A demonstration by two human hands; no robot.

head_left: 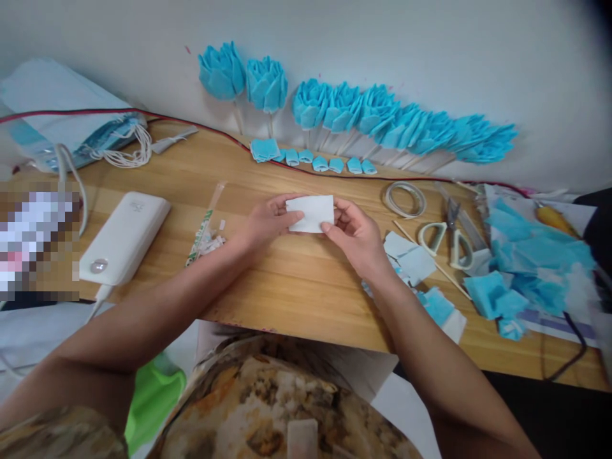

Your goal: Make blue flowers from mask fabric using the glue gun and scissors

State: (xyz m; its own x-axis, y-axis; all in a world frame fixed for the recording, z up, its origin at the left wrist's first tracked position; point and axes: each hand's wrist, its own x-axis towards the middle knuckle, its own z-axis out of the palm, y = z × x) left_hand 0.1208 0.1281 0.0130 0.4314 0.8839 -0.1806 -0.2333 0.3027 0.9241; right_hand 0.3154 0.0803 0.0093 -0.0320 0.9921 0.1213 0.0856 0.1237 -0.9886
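Both of my hands hold a small white rectangular sheet (313, 213) just above the wooden table (287, 287). My left hand (270, 220) pinches its left edge between thumb and fingers. My right hand (354, 236) pinches its lower right corner. Several blue paper flowers on sticks (358, 111) lean against the wall behind. A row of small folded blue pieces (315, 159) lies in front of them.
A white power bank (125, 237) lies at the left, with a clear packet (205, 233) beside it. Scissors (452, 239), a roll of tape (405, 199), thin sticks and loose blue and white sheets (526, 268) lie at the right. A bag of face masks (71, 127) is far left.
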